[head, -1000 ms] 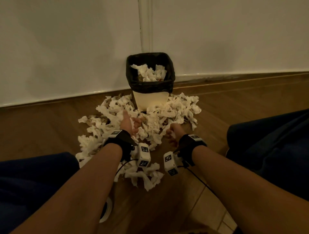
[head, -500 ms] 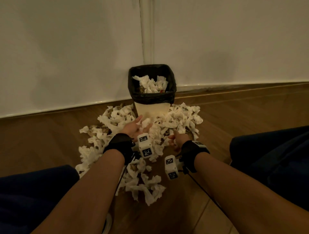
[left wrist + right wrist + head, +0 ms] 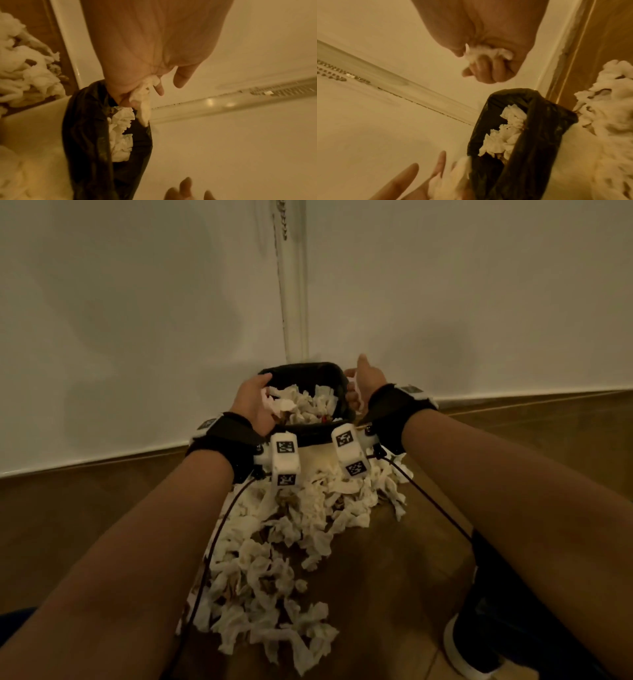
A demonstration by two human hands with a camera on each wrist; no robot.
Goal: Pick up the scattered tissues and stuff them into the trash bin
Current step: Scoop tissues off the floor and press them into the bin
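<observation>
The trash bin [image 3: 303, 367], white with a black liner, stands against the wall and holds crumpled white tissues [image 3: 301, 405]. My left hand [image 3: 253, 402] hovers over its left rim. Thumb and one finger pinch a tissue [image 3: 143, 105] that dangles above the opening, while the other fingers [image 3: 181, 79] stick out straight. My right hand [image 3: 364, 381] is beside the right rim, curled in a fist [image 3: 491, 70] round a wad of tissue [image 3: 481, 54]. A long pile of scattered tissues [image 3: 281, 559] lies on the floor in front of the bin.
The white wall with a vertical trim strip [image 3: 291, 285] and a skirting board rises right behind the bin. Wooden floor [image 3: 394, 559] flanks the pile. A dark shoe [image 3: 469, 652] is at the lower right. Cables [image 3: 219, 529] hang from both wrist cameras.
Both hands have lifted off the floor pile and risen to the bin's rim, each carrying tissue. My head has moved closer to the bin.
</observation>
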